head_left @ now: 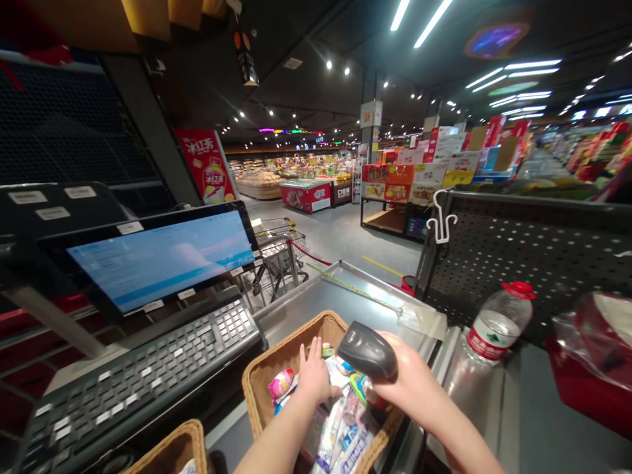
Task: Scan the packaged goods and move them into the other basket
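Observation:
My right hand [415,385] is closed around a dark handheld barcode scanner [368,351], held over a wicker basket [269,372] full of packaged goods [340,421]. My left hand [312,375] reaches into the same basket with fingers stretched out flat on the packets, holding nothing. The scanner's head points down toward the items. Both forearms come in from the bottom edge of the view.
A checkout screen [162,257] and keyboard [143,375] stand at the left. A second wicker basket [172,451] sits at the bottom left. A red-capped water bottle [498,322] stands on the steel counter [340,289] at the right beside a perforated black panel [533,250]. Shopping carts [279,253] and store aisles lie beyond.

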Available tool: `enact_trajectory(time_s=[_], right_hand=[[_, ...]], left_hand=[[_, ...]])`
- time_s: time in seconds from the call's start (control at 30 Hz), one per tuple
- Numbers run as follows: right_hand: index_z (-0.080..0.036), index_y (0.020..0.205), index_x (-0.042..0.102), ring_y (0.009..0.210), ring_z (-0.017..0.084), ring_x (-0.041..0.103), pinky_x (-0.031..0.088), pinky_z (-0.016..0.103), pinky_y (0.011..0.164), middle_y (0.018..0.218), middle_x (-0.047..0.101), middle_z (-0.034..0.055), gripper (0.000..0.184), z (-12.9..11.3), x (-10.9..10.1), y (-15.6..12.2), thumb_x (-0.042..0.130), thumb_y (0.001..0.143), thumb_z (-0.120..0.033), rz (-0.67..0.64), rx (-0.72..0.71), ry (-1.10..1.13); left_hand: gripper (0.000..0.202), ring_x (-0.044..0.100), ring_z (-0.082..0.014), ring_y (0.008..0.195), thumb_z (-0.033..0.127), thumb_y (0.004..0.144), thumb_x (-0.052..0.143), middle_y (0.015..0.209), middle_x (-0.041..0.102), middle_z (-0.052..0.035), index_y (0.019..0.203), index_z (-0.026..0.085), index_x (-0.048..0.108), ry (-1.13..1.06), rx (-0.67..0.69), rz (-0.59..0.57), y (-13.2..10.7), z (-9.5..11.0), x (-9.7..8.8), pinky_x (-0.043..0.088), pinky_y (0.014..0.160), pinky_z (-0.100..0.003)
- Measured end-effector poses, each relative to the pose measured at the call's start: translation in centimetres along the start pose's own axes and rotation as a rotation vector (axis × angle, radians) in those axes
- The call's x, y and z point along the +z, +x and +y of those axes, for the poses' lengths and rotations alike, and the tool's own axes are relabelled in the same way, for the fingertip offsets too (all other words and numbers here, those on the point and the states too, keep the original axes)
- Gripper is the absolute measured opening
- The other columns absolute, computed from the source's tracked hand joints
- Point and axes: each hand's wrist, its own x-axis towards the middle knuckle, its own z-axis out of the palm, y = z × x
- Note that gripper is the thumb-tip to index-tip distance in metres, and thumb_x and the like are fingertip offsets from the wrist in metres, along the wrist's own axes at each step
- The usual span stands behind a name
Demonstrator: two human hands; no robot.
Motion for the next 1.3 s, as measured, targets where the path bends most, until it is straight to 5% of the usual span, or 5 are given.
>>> enact_trajectory(time_s=[0.27, 0.5, 0.93, 1.3], right_hand=[[-0.018, 0.115, 0.064, 0.115, 0.029, 0.058, 0.045, 0.045, 0.101, 0.121, 0.065, 0.0106, 0.055, -0.1, 0.2, 0.4, 0.058, 0.062, -0.009, 0.004, -0.015, -0.015], [-0.019, 0.116, 0.065, 0.115, 0.029, 0.058, 0.046, 0.044, 0.1, 0.122, 0.065, 0.0102, 0.053, -0.5, 0.7, -0.1, 0.06, 0.064, -0.013, 0.006, -0.016, -0.013], [-0.019, 0.115, 0.065, 0.112, 0.029, 0.06, 0.047, 0.042, 0.097, 0.117, 0.067, 0.01, 0.047, -2.8, 1.4, -0.6, 0.06, 0.069, -0.017, 0.005, -0.054, -0.046], [-0.017, 0.115, 0.064, 0.107, 0.029, 0.061, 0.047, 0.042, 0.093, 0.114, 0.068, 0.0107, 0.052, -5.1, 3.3, 0.3, 0.056, 0.064, -0.012, 0.017, -0.134, -0.065]], left_hand=[[0.106, 0.004, -0.0406, 0.146, 0.061, 0.052, 0.068, 0.157, 0.02, -0.0178, 0.143, 0.014, 0.039, 0.035, 0.177, -0.03, -0.6, -1.3, -1.7, -0.003, 0.116, -0.059], [0.091, 0.005, -0.0371, 0.146, 0.062, 0.055, 0.068, 0.155, 0.023, -0.0227, 0.126, 0.006, 0.058, 0.114, 0.333, -0.01, -3.1, -4.2, -3.9, -0.006, 0.117, -0.056], [0.075, 0.01, -0.0316, 0.147, 0.063, 0.071, 0.057, 0.159, 0.015, -0.0156, 0.125, 0.011, 0.053, 0.178, 0.368, 0.306, -9.9, -7.2, -7.9, -0.002, 0.118, -0.054], [0.064, 0.023, -0.0314, 0.144, 0.06, 0.077, 0.053, 0.155, 0.028, -0.016, 0.121, 0.013, 0.058, 0.332, 0.306, 0.625, -14.2, -9.7, -10.6, 0.004, 0.118, -0.054]])
